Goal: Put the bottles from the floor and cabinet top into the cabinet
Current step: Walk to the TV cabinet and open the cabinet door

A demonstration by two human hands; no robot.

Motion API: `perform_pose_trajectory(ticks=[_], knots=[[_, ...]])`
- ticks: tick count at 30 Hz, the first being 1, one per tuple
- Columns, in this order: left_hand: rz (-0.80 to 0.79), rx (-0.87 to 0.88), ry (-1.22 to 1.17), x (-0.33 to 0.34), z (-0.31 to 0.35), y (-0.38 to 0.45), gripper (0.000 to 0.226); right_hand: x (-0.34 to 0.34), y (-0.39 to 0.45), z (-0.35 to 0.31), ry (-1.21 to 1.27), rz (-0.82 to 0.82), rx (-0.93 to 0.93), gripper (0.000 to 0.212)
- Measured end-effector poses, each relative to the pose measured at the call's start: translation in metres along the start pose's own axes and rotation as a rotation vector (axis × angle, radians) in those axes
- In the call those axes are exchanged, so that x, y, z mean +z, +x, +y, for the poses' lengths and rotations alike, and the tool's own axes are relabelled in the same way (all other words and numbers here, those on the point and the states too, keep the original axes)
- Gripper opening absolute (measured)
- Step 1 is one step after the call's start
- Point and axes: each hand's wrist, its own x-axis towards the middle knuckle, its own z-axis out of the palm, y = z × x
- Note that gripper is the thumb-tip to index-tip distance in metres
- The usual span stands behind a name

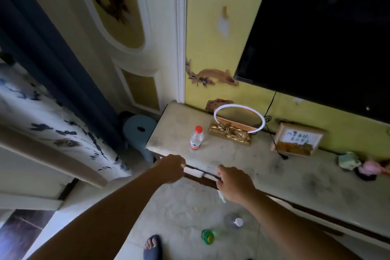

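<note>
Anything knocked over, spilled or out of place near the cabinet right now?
Two bottles stand on the floor: a green one with a yellow cap and a clear one with a white cap. A red-capped bottle stands upright on the cabinet top. No spill is visible.

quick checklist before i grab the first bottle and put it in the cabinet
1. Cabinet open enough to load: not ok, only a narrow gap shows at the front edge.
2. Left hand on the front edge: ok.
3. Right hand on the front edge: ok.
4. Hands free for a bottle: not ok, both are at the edge.
5. Red-capped bottle upright on top: ok.
6. Green bottle and clear bottle on the floor within view: ok.
7. Room inside: cannot tell, interior hidden.
</note>
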Motion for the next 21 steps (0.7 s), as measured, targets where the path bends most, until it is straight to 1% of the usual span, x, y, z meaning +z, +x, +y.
perform_pose_trajectory(ticks=[3, 7, 11, 13, 18, 21], knots=[[-0.020, -0.004, 0.012, 0.043, -0.004, 0.034, 0.032, 0.044, 0.019, 0.020, 0.054, -0.026, -0.002, 0.027], [0.004, -0.029, 0.029, 0.113, -0.017, 0.077, 0.033, 0.113, 0.046, 0.048, 0.127, -0.071, 0.026, 0.023], [-0.029, -0.001, 0.078, 0.185, -0.035, 0.114, 0.042, 0.187, 0.077, 0.073, 0.137, -0.117, 0.035, 0.023], [-0.026, 0.020, 0.093, 0.220, -0.045, 0.133, 0.040, 0.224, 0.092, 0.084, 0.147, -0.106, 0.041, 0.023], [-0.004, 0.029, 0.195, 0.303, -0.077, 0.181, 0.042, 0.310, 0.132, 0.109, 0.225, -0.115, 0.051, 0.030], [0.036, 0.096, 0.274, 0.339, -0.093, 0.208, 0.045, 0.345, 0.159, 0.121, 0.288, -0.121, 0.047, 0.039]])
